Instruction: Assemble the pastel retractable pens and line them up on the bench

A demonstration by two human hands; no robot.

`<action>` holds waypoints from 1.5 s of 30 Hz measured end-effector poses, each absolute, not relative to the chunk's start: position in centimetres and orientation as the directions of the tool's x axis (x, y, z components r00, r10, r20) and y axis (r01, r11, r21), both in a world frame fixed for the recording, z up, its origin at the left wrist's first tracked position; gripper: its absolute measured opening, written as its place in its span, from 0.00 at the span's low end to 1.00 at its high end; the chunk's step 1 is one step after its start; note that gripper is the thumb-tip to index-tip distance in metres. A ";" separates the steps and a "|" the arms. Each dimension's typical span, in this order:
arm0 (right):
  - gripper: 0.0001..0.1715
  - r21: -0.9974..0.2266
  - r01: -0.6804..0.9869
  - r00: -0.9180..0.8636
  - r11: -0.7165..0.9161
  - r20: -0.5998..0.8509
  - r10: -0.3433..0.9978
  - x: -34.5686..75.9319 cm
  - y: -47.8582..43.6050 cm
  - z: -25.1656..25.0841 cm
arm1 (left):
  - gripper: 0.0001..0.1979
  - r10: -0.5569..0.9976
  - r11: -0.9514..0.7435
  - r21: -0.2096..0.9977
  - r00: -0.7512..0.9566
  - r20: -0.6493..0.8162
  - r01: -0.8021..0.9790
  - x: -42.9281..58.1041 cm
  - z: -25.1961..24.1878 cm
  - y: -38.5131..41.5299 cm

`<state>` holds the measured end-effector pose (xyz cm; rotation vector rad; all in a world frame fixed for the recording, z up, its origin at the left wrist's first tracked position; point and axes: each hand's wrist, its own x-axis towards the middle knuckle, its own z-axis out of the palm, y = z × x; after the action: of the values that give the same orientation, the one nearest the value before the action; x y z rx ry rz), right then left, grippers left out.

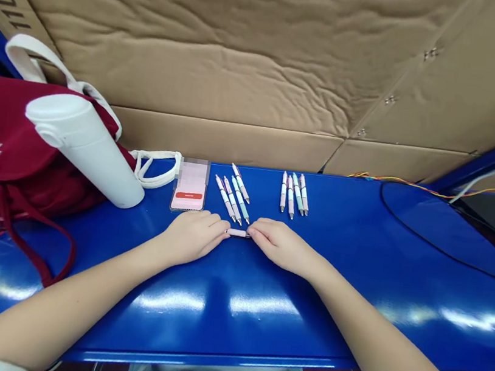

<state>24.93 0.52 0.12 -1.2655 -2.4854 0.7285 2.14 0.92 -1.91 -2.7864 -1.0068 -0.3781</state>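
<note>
Both hands meet near the middle of the blue table, low over its surface. Between them lies a pale pink pen (237, 232), held level from side to side. My left hand (196, 237) pinches its left end, and my right hand (278, 244) pinches its right end. The fingers cover both ends, so only the middle of the barrel shows. Just beyond the hands, several pastel pens (229, 198) lie slanted in a loose group. To the right, several more pens (291, 193) rest side by side, their tips toward me.
A phone (189, 193) with a lit screen lies left of the pens. Further left, a white bottle (91, 151) leans against a dark red bag (26, 148). A black cable (424, 241) crosses the right side of the blue table (216, 341). Cardboard (243, 86) stands behind.
</note>
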 end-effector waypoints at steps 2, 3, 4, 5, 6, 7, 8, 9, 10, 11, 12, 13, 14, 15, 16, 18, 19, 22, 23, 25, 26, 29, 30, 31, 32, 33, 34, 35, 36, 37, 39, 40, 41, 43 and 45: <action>0.13 -0.590 0.639 -0.592 0.493 0.031 0.805 24.9 0.6 -0.1 | 0.16 0.599 -0.766 -0.056 0.742 0.301 0.640 2.0 -2.0 1.0; 0.10 -0.616 0.626 -0.581 0.478 0.041 0.813 24.8 0.6 -0.2 | 0.16 0.598 -0.766 -0.051 0.740 0.309 0.641 2.0 -2.0 1.0; 0.07 -0.638 0.619 -0.563 0.458 0.046 0.825 24.7 0.5 -0.3 | 0.16 0.600 -0.765 -0.042 0.735 0.317 0.643 2.0 -2.1 1.0; 0.08 -0.655 0.618 -0.544 0.436 0.044 0.838 24.6 0.5 -0.3 | 0.16 0.603 -0.763 -0.032 0.729 0.323 0.645 1.9 -2.1 1.0; 0.10 -0.665 0.621 -0.528 0.416 0.038 0.849 24.6 0.5 -0.3 | 0.16 0.607 -0.762 -0.020 0.724 0.328 0.648 1.9 -2.1 1.0; 0.11 -0.666 0.627 -0.519 0.405 0.031 0.854 24.5 0.5 -0.2 | 0.16 0.611 -0.761 -0.007 0.720 0.330 0.649 1.9 -2.1 0.9; 0.12 -0.660 0.634 -0.517 0.402 0.025 0.856 24.5 0.5 -0.2 | 0.16 0.614 -0.761 0.004 0.717 0.330 0.649 1.9 -2.1 0.9; 0.13 -0.652 0.641 -0.520 0.404 0.019 0.854 24.5 0.5 -0.2 | 0.16 0.614 -0.763 0.011 0.718 0.328 0.647 1.9 -2.1 0.9; 0.14 -0.648 0.644 -0.526 0.406 0.010 0.851 24.5 0.5 -0.2 | 0.16 0.614 -0.763 0.015 0.719 0.325 0.646 1.9 -2.1 0.9; 0.14 -0.651 0.643 -0.532 0.404 0.000 0.847 24.5 0.6 -0.2 | 0.16 0.615 -0.764 0.015 0.720 0.321 0.645 1.9 -2.0 0.9; 0.13 -0.663 0.636 -0.536 0.396 -0.010 0.844 24.5 0.6 -0.2 | 0.16 0.614 -0.765 0.014 0.723 0.317 0.644 1.9 -2.0 0.9; 0.11 -0.681 0.626 -0.537 0.380 -0.023 0.843 24.6 0.6 -0.2 | 0.16 0.612 -0.767 0.012 0.725 0.315 0.642 1.9 -2.0 0.9; 0.09 -0.702 0.615 -0.536 0.359 -0.039 0.843 24.6 0.6 -0.1 | 0.16 0.611 -0.767 0.011 0.725 0.316 0.642 2.0 -2.0 0.9; 0.11 -0.719 0.607 -0.534 0.339 -0.053 0.844 24.6 0.6 -0.1 | 0.17 0.610 -0.767 0.010 0.725 0.318 0.641 2.0 -2.0 0.9; 0.14 -0.728 0.604 -0.532 0.324 -0.065 0.844 24.6 0.5 -0.1 | 0.17 0.610 -0.767 0.011 0.725 0.320 0.641 1.9 -2.0 0.9; 0.15 -0.728 0.611 -0.523 0.312 -0.075 0.849 24.7 0.5 0.0 | 0.16 0.609 -0.769 0.014 0.724 0.324 0.640 1.9 -2.0 0.9; 0.15 -0.724 0.616 -0.520 0.310 -0.079 0.850 24.7 0.5 0.0 | 0.16 0.610 -0.768 0.017 0.724 0.323 0.640 1.9 -2.0 0.9; 0.16 -0.722 0.625 -0.519 0.297 -0.099 0.849 24.7 0.5 0.0 | 0.16 0.614 -0.768 0.030 0.721 0.320 0.640 1.9 -2.0 0.9; 0.14 -0.730 0.617 -0.519 0.292 -0.098 0.849 24.7 0.5 -0.1 | 0.16 0.613 -0.769 0.032 0.722 0.321 0.639 1.9 -2.0 0.9; 0.07 -0.756 0.587 -0.509 0.290 -0.066 0.858 24.7 0.6 -0.4 | 0.16 0.611 -0.770 0.034 0.722 0.324 0.637 1.8 -2.1 1.0; 0.05 -0.766 0.571 -0.503 0.294 -0.043 0.863 24.7 0.6 -0.5 | 0.16 0.612 -0.769 0.034 0.720 0.326 0.638 1.8 -2.1 1.0; 0.04 -0.767 0.560 -0.495 0.313 -0.007 0.869 24.9 0.7 -0.6 | 0.17 0.629 -0.755 0.040 0.707 0.323 0.654 1.8 -2.2 1.0; 0.04 -0.763 0.564 -0.496 0.316 -0.007 0.868 25.0 0.7 -0.6 | 0.17 0.636 -0.751 0.045 0.704 0.317 0.659 1.7 -2.2 1.0; 0.04 -0.758 0.570 -0.497 0.317 -0.011 0.868 25.1 0.8 -0.5 | 0.17 0.641 -0.748 0.050 0.701 0.313 0.662 1.7 -2.2 1.0; 0.04 -0.754 0.576 -0.497 0.317 -0.014 0.868 25.2 0.9 -0.4 | 0.17 0.643 -0.747 0.055 0.699 0.311 0.663 1.7 -2.1 1.0; 0.03 -0.748 0.582 -0.495 0.319 -0.014 0.869 25.3 1.0 -0.3 | 0.17 0.643 -0.747 0.056 0.699 0.313 0.663 1.7 -2.1 1.0; 0.02 -0.743 0.588 -0.490 0.321 -0.012 0.871 25.4 1.1 -0.2 | 0.17 0.642 -0.747 0.053 0.698 0.317 0.663 1.7 -2.0 1.0; 0.01 -0.738 0.593 -0.485 0.321 -0.010 0.875 25.6 1.1 -0.2 | 0.17 0.640 -0.747 0.046 0.698 0.321 0.664 1.7 -2.0 1.1; 0.01 -0.736 0.598 -0.478 0.317 -0.011 0.878 25.7 1.2 -0.1 | 0.17 0.639 -0.746 0.040 0.698 0.323 0.665 1.7 -2.0 1.1; 0.02 -0.736 0.602 -0.474 0.310 -0.017 0.881 25.7 1.3 -0.1 | 0.17 0.642 -0.743 0.035 0.697 0.321 0.668 1.7 -1.9 1.0; 0.06 -0.735 0.609 -0.474 0.298 -0.036 0.880 25.9 1.4 -0.2 | 0.17 0.648 -0.738 0.031 0.696 0.309 0.674 1.8 -1.9 1.0; 0.08 -0.732 0.614 -0.480 0.297 -0.047 0.876 25.9 1.5 -0.2 | 0.16 0.651 -0.736 0.031 0.695 0.306 0.676 1.8 -1.9 1.0; 0.09 -0.726 0.619 -0.484 0.300 -0.051 0.874 26.0 1.5 -0.3 | 0.16 0.652 -0.735 0.033 0.693 0.307 0.677 1.8 -1.9 1.0; 0.12 -0.720 0.621 -0.490 0.309 -0.049 0.870 26.0 1.6 -0.2 | 0.16 0.651 -0.737 0.044 0.690 0.317 0.675 1.8 -1.9 1.0; 0.15 -0.736 0.607 -0.492 0.299 -0.052 0.869 26.1 1.6 0.2 | 0.16 0.653 -0.738 0.070 0.684 0.325 0.671 1.8 -1.9 1.0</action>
<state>26.07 1.63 0.17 -1.3269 -2.2157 1.0159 1.78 1.01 -1.94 -2.8327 -1.1145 -0.5137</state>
